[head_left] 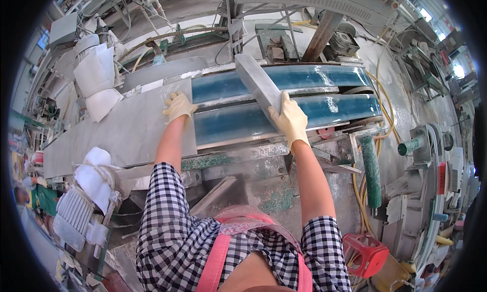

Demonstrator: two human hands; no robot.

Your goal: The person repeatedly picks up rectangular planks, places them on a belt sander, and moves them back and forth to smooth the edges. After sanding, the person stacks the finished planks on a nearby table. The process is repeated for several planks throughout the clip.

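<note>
My right hand (290, 117), in a pale rubber glove, is closed on the near end of a long grey rectangular slab (258, 81). The slab lies slantwise across two wet blue belts (231, 124), its far end reaching past the farther belt. I cannot tell whether it rests on them or is held just above. To the left, my left hand (180, 107), gloved the same way, is spread with fingers apart on a flat grey plate (122, 124) beside the start of the belts. Nothing shows in that hand.
Motors draped with white sheets (99, 71) stand at the left, far and near. A green-flecked metal frame edge (233, 157) runs along my side. Yellow hoses (388, 109), a green cylinder (371, 170) and a red plastic stool (365, 255) are at the right. A rusty post (323, 36) stands behind the belts.
</note>
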